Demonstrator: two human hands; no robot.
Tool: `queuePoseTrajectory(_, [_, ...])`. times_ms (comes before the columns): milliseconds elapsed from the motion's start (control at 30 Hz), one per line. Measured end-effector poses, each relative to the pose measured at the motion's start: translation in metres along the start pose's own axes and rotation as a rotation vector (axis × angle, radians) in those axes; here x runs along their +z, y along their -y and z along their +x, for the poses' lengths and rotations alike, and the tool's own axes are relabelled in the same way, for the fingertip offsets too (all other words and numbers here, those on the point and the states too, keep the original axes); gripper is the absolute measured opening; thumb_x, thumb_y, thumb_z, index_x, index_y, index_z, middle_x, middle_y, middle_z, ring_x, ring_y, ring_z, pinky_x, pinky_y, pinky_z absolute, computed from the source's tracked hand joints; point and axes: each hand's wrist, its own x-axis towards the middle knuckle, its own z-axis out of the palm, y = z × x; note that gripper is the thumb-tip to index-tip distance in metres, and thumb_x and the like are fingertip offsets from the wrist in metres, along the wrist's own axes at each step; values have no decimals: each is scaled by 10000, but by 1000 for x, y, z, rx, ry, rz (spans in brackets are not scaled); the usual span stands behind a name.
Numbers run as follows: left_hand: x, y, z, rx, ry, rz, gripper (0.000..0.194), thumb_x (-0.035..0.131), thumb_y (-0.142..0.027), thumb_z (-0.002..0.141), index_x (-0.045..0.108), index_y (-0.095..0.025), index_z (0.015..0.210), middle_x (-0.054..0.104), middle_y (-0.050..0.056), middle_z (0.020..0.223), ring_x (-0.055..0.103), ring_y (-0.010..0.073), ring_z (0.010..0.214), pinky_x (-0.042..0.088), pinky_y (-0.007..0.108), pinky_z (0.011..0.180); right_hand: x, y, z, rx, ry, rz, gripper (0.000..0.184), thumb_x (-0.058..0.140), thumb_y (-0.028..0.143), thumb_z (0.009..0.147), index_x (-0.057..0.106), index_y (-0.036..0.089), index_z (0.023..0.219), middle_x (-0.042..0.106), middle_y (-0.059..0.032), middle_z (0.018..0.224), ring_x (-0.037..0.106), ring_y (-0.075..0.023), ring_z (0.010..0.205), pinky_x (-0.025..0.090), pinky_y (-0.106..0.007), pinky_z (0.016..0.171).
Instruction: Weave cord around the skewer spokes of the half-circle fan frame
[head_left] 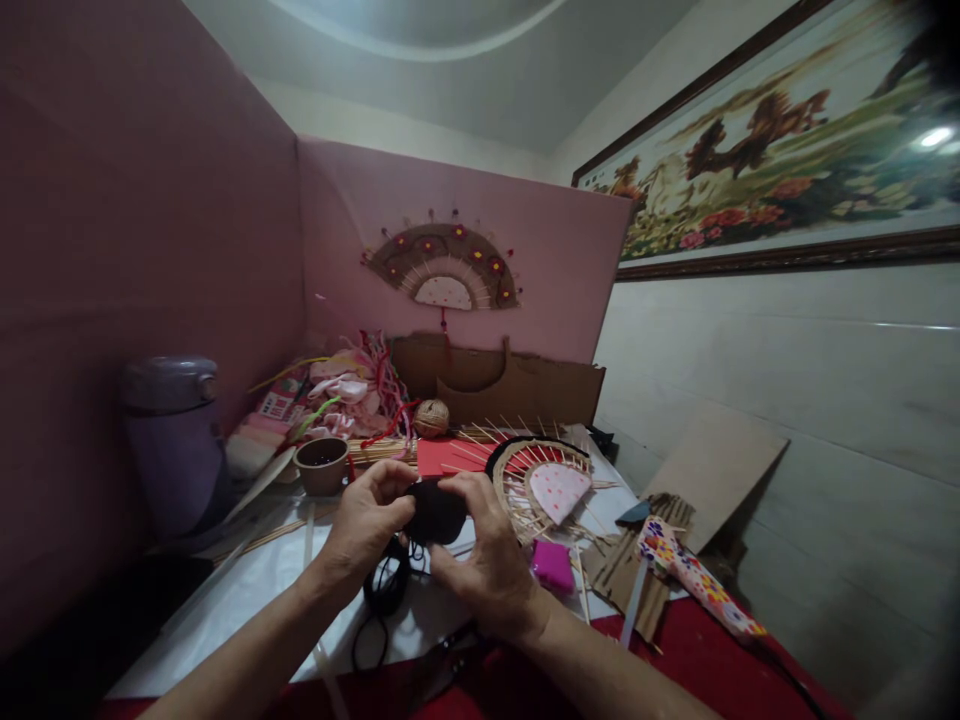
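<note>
My left hand [369, 518] pinches the left edge of a flat, black, rounded piece [438, 514], whose material I cannot make out. On its other side, my right hand [489, 562] grips the same piece between thumb and fingers. Below, a loose bundle of black cord [386, 590] trails over the white sheet. Dark scissors [442, 662] lie near the front edge, partly in shadow. Just beyond my right hand rests a half-round fan [561, 490] of thin sticks, with a pink dotted centre and a black band along part of its rim.
A purple flask [174, 450] and brown cup [322, 465] stand left, near pink ribbons [341, 385]. A twine ball [432, 418] sits at the back. Rightward lie a magenta packet [553, 566] and flowered glue gun [694, 578]. A decorated fan [446, 265] hangs on the pink panel.
</note>
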Motion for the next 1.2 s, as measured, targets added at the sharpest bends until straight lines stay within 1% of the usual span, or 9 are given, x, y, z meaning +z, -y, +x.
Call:
queuePoseTrajectory(100, [-1,2,2,-56,0,-63,329,670,-136,483,513,-160,771,583,-55,572,462,66,424,349,165,372,2,-2,0,49,-77,15,469,573,55,530,461,198,962,478,-32,949,474,-188,893,430,-322,799])
queuePoseTrajectory(200, [-2,1,1,-105,-4,-104,330,658,-185,515,491,-180,800,541,-79,541,407,54,377,335,176,356,2,-4,0,130,-116,94,459,540,52,508,441,197,933,463,-27,928,481,-179,855,443,-319,777])
queuePoseTrajectory(367, [1,-5,-3,-183,3,-192,317,638,-175,545,493,-191,826,593,-40,640,522,96,502,410,205,440,4,-7,-1,179,-141,291,438,532,61,511,444,204,916,459,-24,950,483,-177,885,448,-294,760])
queuePoseTrajectory(467, [0,-4,-2,-223,-5,-281,304,637,-152,555,517,-184,833,606,-27,667,549,104,542,437,212,474,6,-11,1,255,-179,465,407,547,77,530,459,208,905,480,0,898,490,-152,815,441,-260,701])
queuePoseTrajectory(667, [-15,-1,9,-190,-110,-238,258,609,-128,579,554,-166,828,653,16,729,601,136,582,477,242,497,-3,-25,10,424,-456,748,322,584,190,631,475,187,934,540,11,810,507,-131,726,423,-251,650])
queuePoseTrajectory(800, [-21,-1,15,-183,-212,-169,222,596,-131,588,548,-167,802,611,-6,583,551,132,434,433,237,381,-14,-32,21,496,-667,812,321,632,212,603,469,195,880,517,33,788,519,-114,698,446,-247,644])
queuePoseTrajectory(1000, [-24,4,15,-222,-250,-128,169,643,-179,626,541,-141,755,543,-13,491,493,104,362,371,200,326,-43,-18,57,423,-854,840,310,642,232,592,444,197,829,502,33,824,543,-101,709,503,-249,646])
queuePoseTrajectory(1100, [-24,8,16,-204,-261,-134,207,660,-139,613,533,-149,776,518,-37,514,480,80,368,428,221,379,-55,-10,85,318,-860,794,292,632,232,613,428,190,816,487,15,861,547,-110,759,517,-298,725])
queuePoseTrajectory(1200, [-23,12,19,-167,-302,-109,229,647,-89,593,531,-153,780,512,-43,562,490,74,396,477,252,429,-56,-8,117,188,-865,739,269,616,238,642,412,188,810,463,10,855,541,-113,776,506,-332,780])
